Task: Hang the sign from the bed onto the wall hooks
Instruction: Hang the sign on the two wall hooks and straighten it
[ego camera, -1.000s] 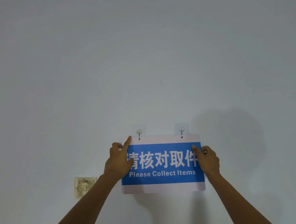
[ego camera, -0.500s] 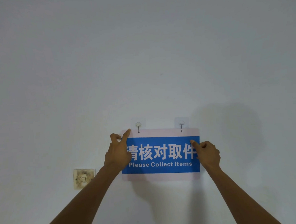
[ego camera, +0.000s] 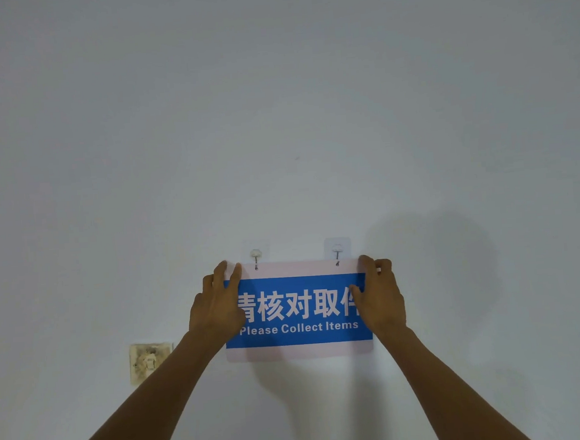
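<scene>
A blue and white sign (ego camera: 298,336) reading "Please Collect Items" lies flat against the pale wall. Two clear adhesive hooks, the left hook (ego camera: 255,254) and the right hook (ego camera: 337,250), sit just above its top edge, and their metal tips reach into the sign's two top holes. My left hand (ego camera: 215,305) grips the sign's left edge, fingers curled over its upper left corner. My right hand (ego camera: 379,292) grips the right edge, fingers over the upper right corner. Both hands cover the ends of the printed characters.
A stained, yellowed wall socket (ego camera: 150,362) sits low on the wall, left of the sign beside my left forearm. Shadows of the arms and sign fall on the wall below and to the right.
Both hands have slid up from pinching the sign's sides to gripping its upper corners. The sign's holes now sit at the hook tips.
</scene>
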